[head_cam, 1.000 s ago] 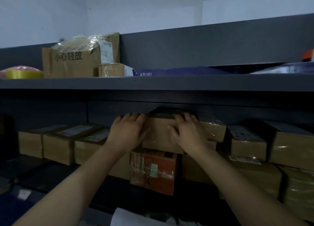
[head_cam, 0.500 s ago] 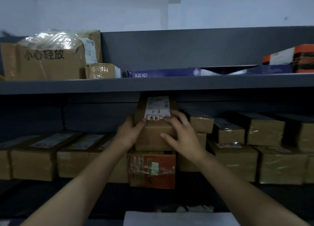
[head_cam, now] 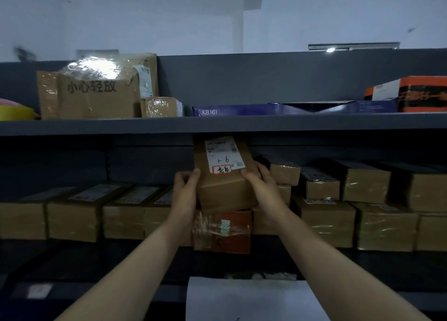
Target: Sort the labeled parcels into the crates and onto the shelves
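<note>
Both hands, L point(head_cam: 185, 190) & R point(head_cam: 263, 187), clasp parcel point(head_cam: 225, 192) btwn them.

A pale bluish-white wall point(head_cam: 121, 18) is filling the top of the view, high above the left hand point(head_cam: 185, 190) and the right hand point(head_cam: 264, 187). Up and to the right of the right hand, a small lamp point(head_cam: 330, 49) is glowing on a metal strip. A dark grey shelf board point(head_cam: 96, 127) is running across just above both hands, its grey back panel point(head_cam: 266, 79) rising behind it. The bay point(head_cam: 72, 163) to the left of the left hand is lying in deep shadow.
</note>
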Demonstrator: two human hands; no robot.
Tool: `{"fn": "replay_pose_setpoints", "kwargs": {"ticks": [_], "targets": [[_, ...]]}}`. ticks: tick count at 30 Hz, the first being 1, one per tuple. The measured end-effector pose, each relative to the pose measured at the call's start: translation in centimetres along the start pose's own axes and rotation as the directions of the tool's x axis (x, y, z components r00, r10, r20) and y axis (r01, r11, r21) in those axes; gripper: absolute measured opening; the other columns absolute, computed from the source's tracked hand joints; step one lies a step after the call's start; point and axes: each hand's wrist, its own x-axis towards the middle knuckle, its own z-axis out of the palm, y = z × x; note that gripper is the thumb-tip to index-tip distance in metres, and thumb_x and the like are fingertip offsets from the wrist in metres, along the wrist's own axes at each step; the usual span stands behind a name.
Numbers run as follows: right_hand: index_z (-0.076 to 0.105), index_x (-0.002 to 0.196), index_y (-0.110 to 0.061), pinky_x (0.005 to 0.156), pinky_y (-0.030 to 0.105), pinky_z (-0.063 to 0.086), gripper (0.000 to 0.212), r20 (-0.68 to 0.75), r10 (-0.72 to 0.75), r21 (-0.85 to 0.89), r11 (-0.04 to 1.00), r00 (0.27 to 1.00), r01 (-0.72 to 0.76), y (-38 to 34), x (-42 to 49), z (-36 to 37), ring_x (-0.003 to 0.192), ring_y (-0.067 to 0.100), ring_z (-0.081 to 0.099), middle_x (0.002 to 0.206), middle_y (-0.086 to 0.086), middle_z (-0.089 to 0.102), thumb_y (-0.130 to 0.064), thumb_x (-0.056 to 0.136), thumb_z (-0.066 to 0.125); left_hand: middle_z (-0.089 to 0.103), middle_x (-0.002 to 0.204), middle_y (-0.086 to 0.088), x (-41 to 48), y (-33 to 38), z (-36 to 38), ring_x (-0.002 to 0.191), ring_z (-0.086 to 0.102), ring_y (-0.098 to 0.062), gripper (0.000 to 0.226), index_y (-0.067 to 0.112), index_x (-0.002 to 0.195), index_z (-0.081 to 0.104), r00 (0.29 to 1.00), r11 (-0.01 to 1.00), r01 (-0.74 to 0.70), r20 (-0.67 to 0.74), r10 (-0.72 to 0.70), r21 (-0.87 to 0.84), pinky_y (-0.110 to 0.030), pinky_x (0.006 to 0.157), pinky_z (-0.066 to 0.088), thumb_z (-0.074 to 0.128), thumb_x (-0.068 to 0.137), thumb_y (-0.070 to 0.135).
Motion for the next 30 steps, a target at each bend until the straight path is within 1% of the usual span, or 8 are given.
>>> {"fn": "replay_pose_setpoints", "kwargs": {"ticks": [4,6,8,12,14,18,24,30], "targets": [[0.041,0.138,-0.033,0.066,0.031,0.046,0.045,0.042,0.085,0.059,0.994,0.996,-0.087,-0.6,-1.0,-1.3,0.085,0.008,0.051,0.097,-0.012,0.051,-0.037,0.094,0.054,0.057,0.121,-0.007,-0.6,0.4,0.6,0.099,0.061,-0.025,0.052,0.029,0.126,0.051,0.975,0.966,0.216,0.085,-0.205,-0.145,-0.042,0.075,0.057,0.063,0.082,0.052],[0.042,0.136,-0.031,0.072,0.034,0.048,0.044,0.052,0.114,0.023,0.993,0.992,-0.116,-1.1,-1.2,-2.0,0.084,0.009,0.051,0.096,-0.011,0.051,-0.045,0.095,0.051,0.064,0.106,-0.005,-1.3,0.7,1.4,0.09,0.063,-0.024,0.043,0.03,0.124,0.055,0.958,0.963,0.251,0.169,-0.232,-0.1,-0.036,0.061,0.055,0.058,0.086,0.048],[0.046,0.135,-0.024,0.085,0.037,0.047,0.052,0.053,0.1,-0.178,0.98,0.994,-0.089,-1.3,-0.9,-3.1,0.094,0.015,0.056,0.106,-0.006,0.057,-0.057,0.094,0.043,0.063,0.096,-0.005,-1.5,0.7,2.0,0.085,0.06,-0.024,0.039,0.025,0.119,0.058,0.958,0.961,0.267,0.124,-0.258,-0.069,-0.034,0.062,0.05,0.056,0.086,0.047],[0.054,0.129,-0.023,0.078,0.035,0.05,0.053,0.005,-0.251,-0.776,0.609,0.968,0.163,-0.7,0.3,-6.3,0.105,0.026,0.058,0.117,0.006,0.062,-0.058,0.098,0.029,0.065,0.11,-0.011,-1.3,0.8,2.9,0.091,0.063,-0.028,0.062,0.023,0.12,0.059,0.958,0.953,0.285,-0.011,-0.288,-0.104,-0.036,0.06,0.052,0.066,0.068,0.055],[0.051,0.132,-0.021,0.084,0.037,0.048,0.044,-0.005,-0.379,-0.855,0.481,0.925,0.193,-0.3,1.4,-7.8,0.115,0.03,0.051,0.129,0.009,0.053,-0.048,0.099,0.038,0.066,0.104,-0.011,-1.4,0.8,3.4,0.088,0.063,-0.028,0.057,0.02,0.119,0.059,0.953,0.949,0.286,-0.063,-0.296,-0.132,-0.036,0.06,0.051,0.064,0.073,0.053],[0.043,0.138,-0.019,0.099,0.042,0.037,0.048,-0.006,-0.35,-0.936,0.332,0.937,0.118,0.4,4.6,-9.6,0.126,0.037,0.035,0.14,0.015,0.037,-0.044,0.097,0.045,0.058,0.088,-0.005,-1.6,0.4,4.3,0.077,0.054,-0.021,0.031,0.02,0.104,0.056,0.948,0.954,0.279,-0.129,-0.291,-0.106,-0.032,0.059,0.043,0.053,0.089,0.048],[0.037,0.144,-0.027,0.102,0.048,0.032,0.074,-0.067,-0.187,-0.957,0.29,0.98,-0.01,0.1,8.9,-9.0,0.135,0.039,0.025,0.155,0.01,0.019,-0.073,0.086,0.04,0.059,0.093,-0.005,-1.8,-0.1,4.4,0.082,0.056,-0.024,0.034,0.024,0.087,0.057,0.954,0.958,0.266,-0.115,-0.278,-0.11,-0.035,0.062,0.043,0.052,0.086,0.058],[0.055,0.128,-0.02,0.072,0.032,0.039,0.058,-0.072,-0.164,-0.925,0.379,0.984,-0.004,0.6,9.9,-8.6,0.118,0.038,0.045,0.145,0.011,0.031,-0.061,0.088,0.051,0.06,0.092,-0.006,-1.5,-0.3,4.2,0.083,0.057,-0.026,0.04,0.023,0.089,0.06,0.938,0.944,0.319,-0.118,-0.327,-0.08,-0.038,0.066,0.046,0.052,0.083,0.062]]}}
